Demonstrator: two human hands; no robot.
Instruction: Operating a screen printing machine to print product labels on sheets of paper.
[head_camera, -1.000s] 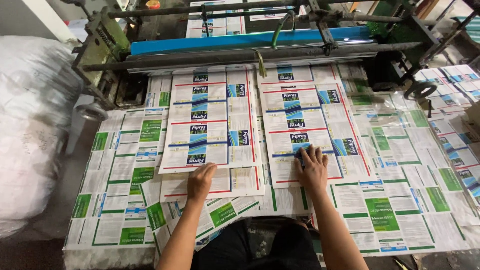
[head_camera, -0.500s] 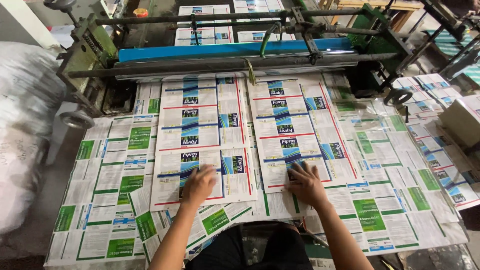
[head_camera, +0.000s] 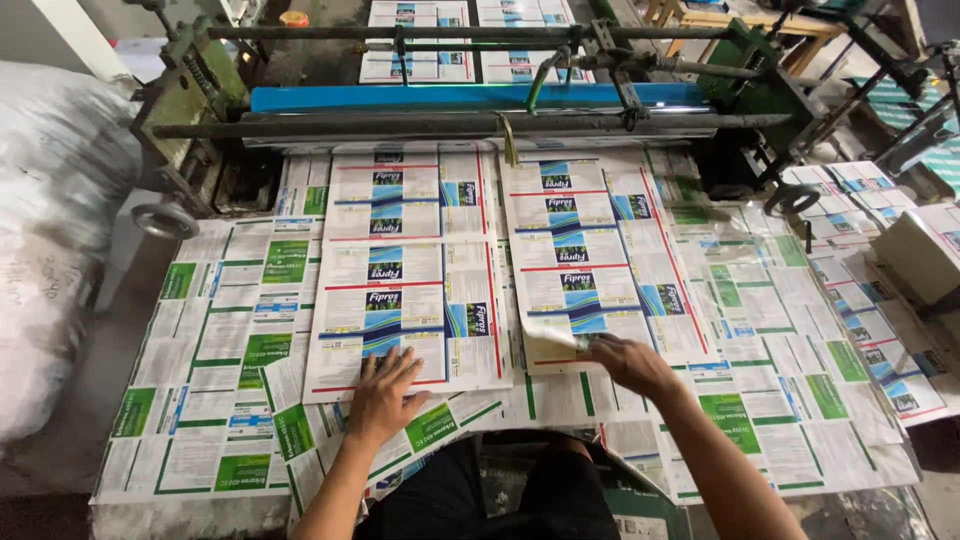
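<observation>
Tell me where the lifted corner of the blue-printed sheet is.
In the head view, the lifted corner is just right of centre, at the right hand fingertips, below the blue roller.

Glossy printed paper sheets (head_camera: 400, 270) lie below a dull, grimy metal roller (head_camera: 450, 127).

Two hands: left hand (head_camera: 383, 393), right hand (head_camera: 628, 365); two blue-printed sheets side by side: left sheet (head_camera: 405, 270), right sheet (head_camera: 590, 255); one blue roller bar (head_camera: 470, 97); one white sack (head_camera: 50, 230); one grey box (head_camera: 925, 255)
</observation>
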